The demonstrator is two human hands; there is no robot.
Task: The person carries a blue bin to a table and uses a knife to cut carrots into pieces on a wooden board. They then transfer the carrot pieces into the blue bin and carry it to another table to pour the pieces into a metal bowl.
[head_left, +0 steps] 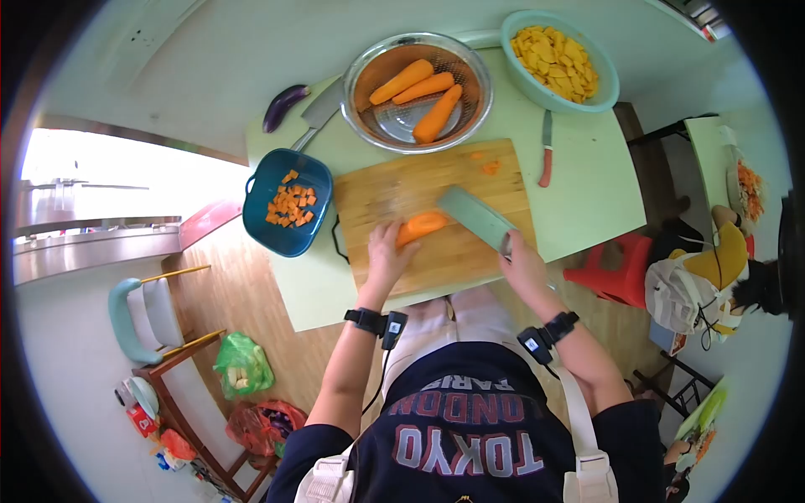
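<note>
On the wooden cutting board lies a peeled carrot. My left hand holds the carrot's left end, fingers closed on it. My right hand grips the handle of a wide cleaver, whose blade tip is by the carrot's right end. Small carrot bits lie near the board's top right. To the left, a dark blue basket holds carrot cubes. Behind the board, a metal colander contains three whole carrots.
An eggplant and another cleaver lie at the back left. A red-handled knife sits below a light blue bowl of yellow slices. Beyond the table are a red stool and another person.
</note>
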